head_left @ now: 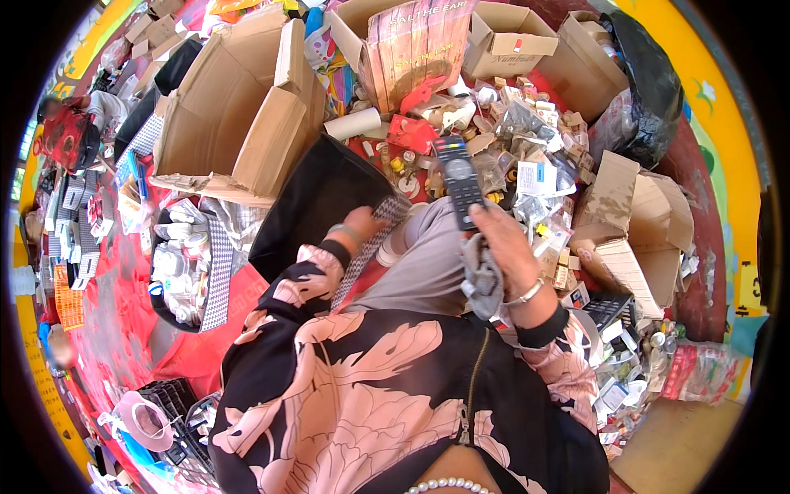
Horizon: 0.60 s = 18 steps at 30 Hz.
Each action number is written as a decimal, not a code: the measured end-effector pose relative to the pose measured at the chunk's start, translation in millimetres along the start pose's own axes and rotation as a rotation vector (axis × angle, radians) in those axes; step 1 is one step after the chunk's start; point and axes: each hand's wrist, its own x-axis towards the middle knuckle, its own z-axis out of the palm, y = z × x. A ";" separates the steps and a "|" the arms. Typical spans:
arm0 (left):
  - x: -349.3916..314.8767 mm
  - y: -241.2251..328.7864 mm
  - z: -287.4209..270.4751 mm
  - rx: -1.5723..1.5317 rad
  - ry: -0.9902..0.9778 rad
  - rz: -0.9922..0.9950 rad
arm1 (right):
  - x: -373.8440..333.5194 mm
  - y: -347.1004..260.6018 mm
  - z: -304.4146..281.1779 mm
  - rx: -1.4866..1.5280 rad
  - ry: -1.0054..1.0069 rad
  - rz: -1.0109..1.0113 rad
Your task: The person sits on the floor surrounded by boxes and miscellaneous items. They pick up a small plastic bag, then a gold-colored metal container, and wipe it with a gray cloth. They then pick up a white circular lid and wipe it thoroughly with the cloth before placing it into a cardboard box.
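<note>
— How much room around the hands?

— Little. A heap of small boxes and packets (527,156) crowds the far side, and flattened cardboard boxes (247,107) stand to the left.

— And the right hand (506,247)?

— Raised over the lap, wrist bent back, grip closed around the lower end of a black remote control (457,177) that sticks up away from the body. A grey cloth (481,276) hangs under the palm.

— The left hand (362,224)?

— Its grip pinches the checkered rim of a black bag (317,202).
</note>
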 end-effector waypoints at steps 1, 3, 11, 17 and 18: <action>-23.4 -11.4 -2.8 -0.052 0.051 0.066 | 1.6 9.3 5.7 0.057 -0.062 0.017; -45.8 -46.4 4.3 0.087 0.196 0.063 | 4.6 25.6 12.4 0.069 -0.162 -0.023; -119.7 -58.6 24.1 0.586 0.015 -0.048 | 7.3 52.4 25.7 -0.098 -0.206 0.095; -77.9 -109.9 47.6 0.460 0.074 -0.158 | 24.7 40.3 64.9 -0.083 -0.445 0.157; -72.5 -109.7 43.5 0.431 0.047 -0.166 | 28.3 42.6 72.4 -0.037 -0.453 0.208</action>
